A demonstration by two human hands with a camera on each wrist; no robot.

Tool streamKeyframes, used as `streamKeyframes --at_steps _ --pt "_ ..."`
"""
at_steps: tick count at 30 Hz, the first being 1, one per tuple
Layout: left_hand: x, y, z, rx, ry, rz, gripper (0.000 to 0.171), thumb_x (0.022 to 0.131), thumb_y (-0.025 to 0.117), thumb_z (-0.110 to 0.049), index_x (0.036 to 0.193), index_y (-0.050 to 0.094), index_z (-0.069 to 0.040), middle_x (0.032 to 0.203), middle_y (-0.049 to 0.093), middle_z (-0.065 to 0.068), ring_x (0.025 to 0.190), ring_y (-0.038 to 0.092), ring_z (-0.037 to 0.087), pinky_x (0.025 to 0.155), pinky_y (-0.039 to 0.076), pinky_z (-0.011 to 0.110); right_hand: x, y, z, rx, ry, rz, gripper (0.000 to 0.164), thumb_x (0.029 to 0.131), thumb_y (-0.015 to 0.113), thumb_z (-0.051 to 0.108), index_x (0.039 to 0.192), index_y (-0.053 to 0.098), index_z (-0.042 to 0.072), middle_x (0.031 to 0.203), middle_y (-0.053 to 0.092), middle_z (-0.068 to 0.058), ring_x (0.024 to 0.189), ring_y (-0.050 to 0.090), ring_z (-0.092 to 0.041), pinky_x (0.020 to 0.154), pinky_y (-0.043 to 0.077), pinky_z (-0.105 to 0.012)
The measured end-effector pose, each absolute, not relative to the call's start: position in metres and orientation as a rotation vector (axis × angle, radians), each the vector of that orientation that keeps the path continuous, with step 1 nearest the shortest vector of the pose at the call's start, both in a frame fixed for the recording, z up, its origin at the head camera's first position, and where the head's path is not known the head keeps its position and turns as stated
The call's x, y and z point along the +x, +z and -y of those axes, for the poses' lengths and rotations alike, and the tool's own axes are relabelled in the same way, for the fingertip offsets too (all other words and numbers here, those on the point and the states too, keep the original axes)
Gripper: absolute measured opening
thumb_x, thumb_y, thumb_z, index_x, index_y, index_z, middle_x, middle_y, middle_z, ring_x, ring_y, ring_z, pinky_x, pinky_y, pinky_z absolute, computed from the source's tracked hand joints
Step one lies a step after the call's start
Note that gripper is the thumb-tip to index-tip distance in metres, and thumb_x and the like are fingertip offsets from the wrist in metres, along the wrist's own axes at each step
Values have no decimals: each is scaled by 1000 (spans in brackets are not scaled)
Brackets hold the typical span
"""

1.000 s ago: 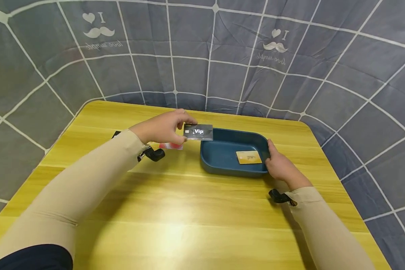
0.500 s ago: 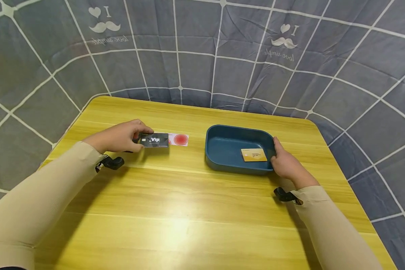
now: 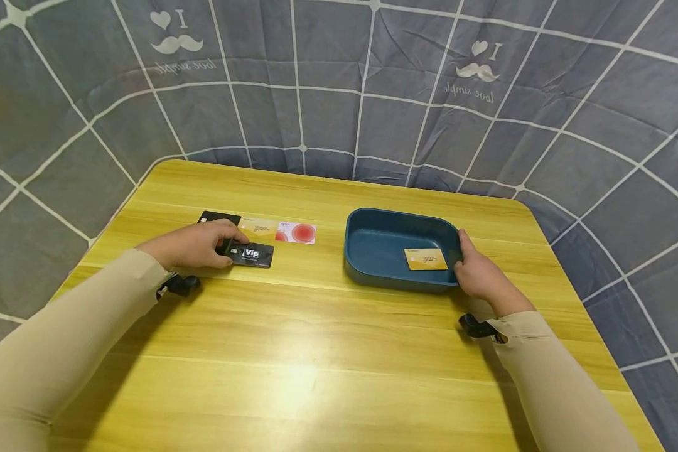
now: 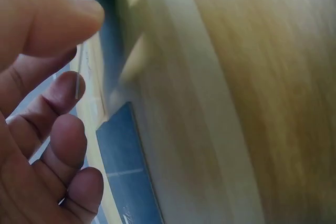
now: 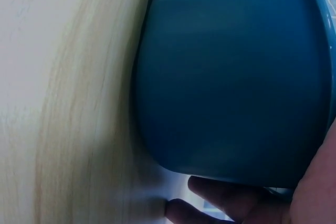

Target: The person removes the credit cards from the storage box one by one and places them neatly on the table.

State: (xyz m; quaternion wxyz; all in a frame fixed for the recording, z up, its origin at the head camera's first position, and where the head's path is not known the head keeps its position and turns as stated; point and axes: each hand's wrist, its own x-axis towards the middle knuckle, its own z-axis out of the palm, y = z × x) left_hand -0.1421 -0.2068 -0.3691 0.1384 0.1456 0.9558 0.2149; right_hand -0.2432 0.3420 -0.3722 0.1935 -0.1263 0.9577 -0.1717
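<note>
My left hand [image 3: 194, 243] pinches the end of a dark grey "Vip" card [image 3: 252, 255] low over the table, below a row of cards. In the left wrist view the thumb [image 4: 68, 24] faces the fingers, with a thin card edge between them. The row holds a black card [image 3: 219, 217], a pale yellow card [image 3: 259, 228] and a pink-white card with a red circle [image 3: 296, 233]. My right hand [image 3: 479, 276] grips the right end of a dark blue plastic tray [image 3: 373, 276]; in the right wrist view its fingers [image 5: 226, 192] are against the tray's end.
A yellow card [image 3: 425, 259] lies inside the tray, toward its right end. Everything rests on a wood-grain table [image 3: 294, 351]. A grey checked curtain [image 3: 328, 81] hangs behind the table and at both sides.
My left hand has carried the Vip card left, away from the tray, then down toward the table. The row of cards has come into view. The right hand keeps its grip on the tray.
</note>
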Motion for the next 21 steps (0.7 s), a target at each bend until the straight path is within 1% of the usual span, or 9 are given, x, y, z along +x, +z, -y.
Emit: streamKeyframes --at_steps 6,9,14,21 --pt "-143 -373 206 395 580 -2757 46 91 74 -11 137 69 -10 147 57 18 134 56 40 110 46 61 -247 -372 -344 -365 -487 -2684 76 108 31 15 166 -17 3 167 17 -38 149 33 -57 121 31 -67" --pt "-144 -375 206 398 566 -2761 47 92 73 -10 138 69 -10 148 57 18 139 52 43 112 44 62 -249 -371 -345 -363 -485 -2683 76 108 31 15 166 -16 2 167 18 -38 149 33 -57 121 30 -66" --pt "-145 -375 205 390 550 -2768 46 93 73 -12 138 69 -12 149 57 18 141 49 45 113 42 64 -252 -370 -346 -362 -480 -2683 76 108 32 14 166 -15 2 166 20 -39 149 34 -57 121 31 -66" --pt "-147 -375 204 391 549 -2773 43 93 72 -13 136 71 -13 148 56 18 140 51 45 111 44 63 -257 -370 -347 -374 -471 -2681 76 108 31 14 166 -16 2 166 20 -39 147 36 -57 119 33 -66"
